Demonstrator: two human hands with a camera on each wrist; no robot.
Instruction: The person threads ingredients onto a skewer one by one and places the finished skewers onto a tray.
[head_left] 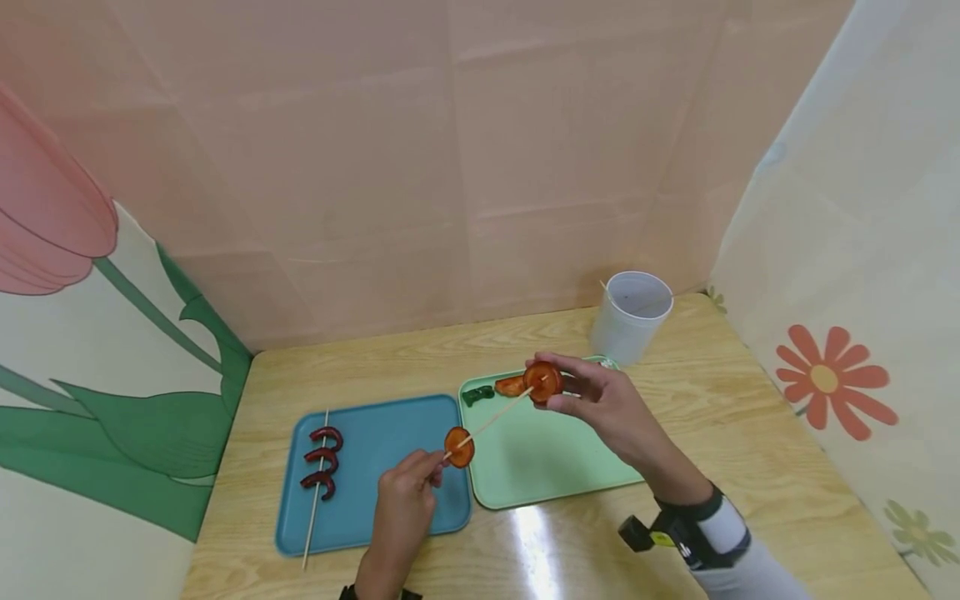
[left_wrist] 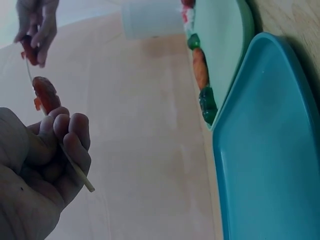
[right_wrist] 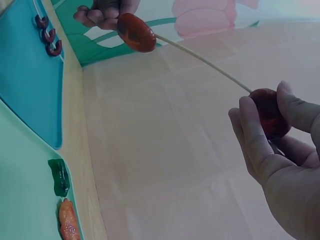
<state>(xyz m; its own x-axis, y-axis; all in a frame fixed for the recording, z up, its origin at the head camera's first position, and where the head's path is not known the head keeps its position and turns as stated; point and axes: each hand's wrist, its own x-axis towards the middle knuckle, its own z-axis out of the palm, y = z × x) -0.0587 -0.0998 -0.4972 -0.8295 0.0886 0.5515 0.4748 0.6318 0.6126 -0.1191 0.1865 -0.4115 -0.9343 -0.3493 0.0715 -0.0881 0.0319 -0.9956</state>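
A thin wooden skewer [head_left: 491,419] slants up to the right between both hands. My left hand [head_left: 405,500] grips it near its lower end, which pokes out below the fingers in the left wrist view. A round, glossy red-orange food slice [head_left: 460,447] is threaded on it right by the left fingertips. My right hand [head_left: 603,408] pinches a second round red-orange slice [right_wrist: 269,114] between thumb and fingers, at the skewer's upper end. Both hands are raised over the blue tray [head_left: 382,433] and the light green tray [head_left: 555,450].
On the blue tray's left side lies a skewer with three curved dark red pieces [head_left: 321,460]. Dark green pieces [head_left: 477,395] and an orange piece [head_left: 511,386] lie along the green tray's back edge. A white bucket [head_left: 632,321] with thin sticks stands behind it, near the wall.
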